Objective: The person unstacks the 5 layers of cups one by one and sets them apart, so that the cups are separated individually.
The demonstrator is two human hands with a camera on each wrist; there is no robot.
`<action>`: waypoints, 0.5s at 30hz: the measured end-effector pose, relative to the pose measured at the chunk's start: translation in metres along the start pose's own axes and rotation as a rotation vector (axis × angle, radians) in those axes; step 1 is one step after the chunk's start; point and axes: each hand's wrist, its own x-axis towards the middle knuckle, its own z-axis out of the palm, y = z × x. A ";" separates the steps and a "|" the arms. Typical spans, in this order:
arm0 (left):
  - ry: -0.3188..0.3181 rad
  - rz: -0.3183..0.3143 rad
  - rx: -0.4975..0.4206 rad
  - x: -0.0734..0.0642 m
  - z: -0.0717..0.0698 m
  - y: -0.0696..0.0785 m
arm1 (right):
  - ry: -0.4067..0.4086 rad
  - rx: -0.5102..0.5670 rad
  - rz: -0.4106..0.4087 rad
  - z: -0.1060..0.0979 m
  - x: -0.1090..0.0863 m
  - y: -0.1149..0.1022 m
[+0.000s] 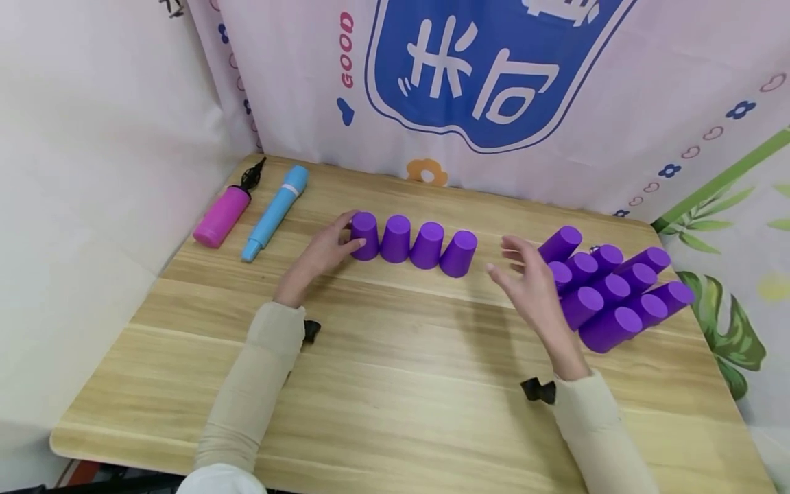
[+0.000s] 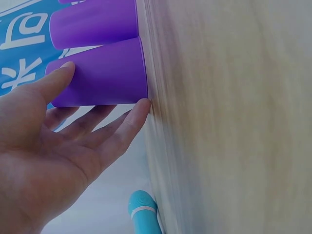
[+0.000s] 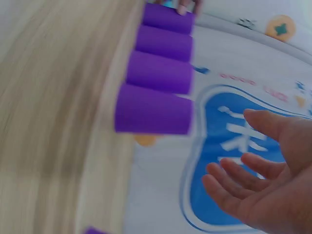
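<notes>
Several purple cups stand upside down in a side-by-side row in the middle of the table. My left hand [image 1: 319, 252] holds the leftmost cup [image 1: 366, 239], thumb on its near side and fingers along its left and far side. In the left wrist view the thumb presses on this cup's wall, and a fingertip reaches down to its rim at the tabletop. Past the row's right end, my right hand [image 1: 532, 287] hovers with spread fingers and holds nothing. It lies between the rightmost cup [image 1: 459, 254] of the row and a cluster of purple cups [image 1: 611, 329].
The cluster of upside-down cups fills the table's right side, partly behind the right hand. At the back left lie a pink pump [image 1: 223, 214] with a black nozzle and a light blue tube-shaped pump [image 1: 274, 216]. A printed curtain [image 1: 296, 82] hangs along the wooden table's [image 1: 382, 384] back edge.
</notes>
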 end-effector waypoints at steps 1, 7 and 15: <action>-0.004 -0.002 -0.005 0.000 0.001 0.000 | -0.040 0.009 0.033 0.006 0.005 0.002; -0.006 -0.016 -0.025 -0.001 0.002 0.000 | -0.165 0.053 0.148 0.033 0.031 0.012; -0.005 -0.015 -0.021 -0.001 0.000 0.000 | -0.174 0.066 0.182 0.050 0.040 0.017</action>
